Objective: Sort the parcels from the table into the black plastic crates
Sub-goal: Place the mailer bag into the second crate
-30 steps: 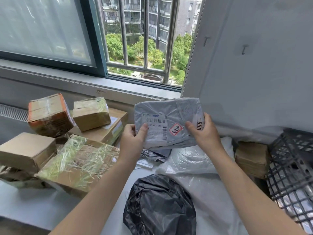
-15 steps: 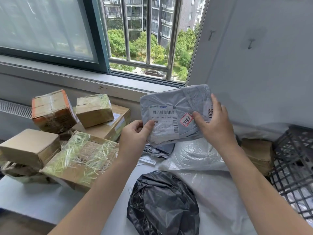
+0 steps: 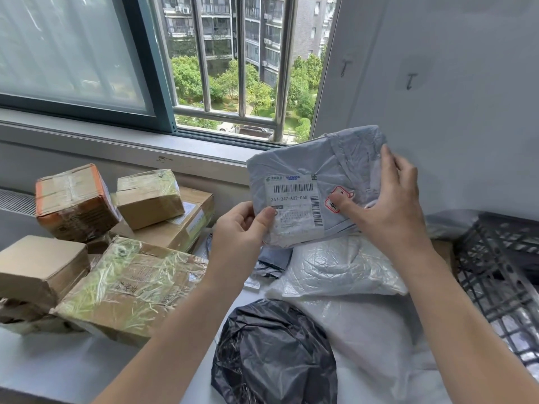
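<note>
I hold a grey plastic mailer parcel with a white barcode label up in front of the window sill. My left hand pinches its lower left corner, thumb on the label. My right hand grips its right edge, thumb on the red-bordered sticker and fingers over the top right. A black plastic crate stands at the right edge of the table, partly cut off by the frame, with wrapped parcels inside.
Several cardboard boxes are piled on the left of the table. A black bag parcel lies near me, white bag parcels behind it. A brown box sits by the crate. A white wall rises on the right.
The grey parcel has risen and tilted with its right side up. My right hand slid higher along its right edge; my left hand kept its pinch on the lower left corner.
</note>
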`<state>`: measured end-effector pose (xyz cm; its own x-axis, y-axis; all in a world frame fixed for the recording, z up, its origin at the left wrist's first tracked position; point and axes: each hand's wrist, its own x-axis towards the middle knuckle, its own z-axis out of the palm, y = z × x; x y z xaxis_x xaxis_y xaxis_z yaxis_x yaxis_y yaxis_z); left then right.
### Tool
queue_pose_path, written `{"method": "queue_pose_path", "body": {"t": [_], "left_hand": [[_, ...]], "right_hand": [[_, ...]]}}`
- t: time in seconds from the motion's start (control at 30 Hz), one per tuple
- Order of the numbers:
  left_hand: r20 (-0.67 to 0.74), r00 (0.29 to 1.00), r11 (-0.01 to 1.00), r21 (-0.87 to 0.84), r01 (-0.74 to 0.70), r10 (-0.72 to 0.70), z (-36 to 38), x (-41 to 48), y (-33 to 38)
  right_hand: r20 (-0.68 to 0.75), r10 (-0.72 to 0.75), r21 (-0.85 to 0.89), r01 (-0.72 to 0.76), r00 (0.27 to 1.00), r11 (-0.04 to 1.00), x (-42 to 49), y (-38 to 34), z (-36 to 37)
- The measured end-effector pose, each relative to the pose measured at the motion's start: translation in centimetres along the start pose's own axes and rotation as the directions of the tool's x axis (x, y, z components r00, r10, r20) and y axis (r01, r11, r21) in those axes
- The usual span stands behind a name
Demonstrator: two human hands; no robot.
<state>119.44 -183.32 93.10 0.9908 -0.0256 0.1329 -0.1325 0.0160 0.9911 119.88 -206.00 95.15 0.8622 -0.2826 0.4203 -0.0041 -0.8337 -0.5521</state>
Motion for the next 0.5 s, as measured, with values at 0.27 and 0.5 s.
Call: {"method": "queue_pose_path", "body": {"t": [0.27,0.5], "left_hand": [[0.032,0.999,1.0,0.019,-0.018,0.018,1.7,0.1,0.1],[-0.004,0.999,0.997,0.064,-0.034,0.034,4.2,0.2,-0.6]], "right_hand": [[-0.011,0.007,0.044,-0.007,1.0,0.999,0.2,1.3,-1.0],[-0.038,0.019,0.148,-0.013,0.999,0.989,1.8,4.3,-1.4]]}}
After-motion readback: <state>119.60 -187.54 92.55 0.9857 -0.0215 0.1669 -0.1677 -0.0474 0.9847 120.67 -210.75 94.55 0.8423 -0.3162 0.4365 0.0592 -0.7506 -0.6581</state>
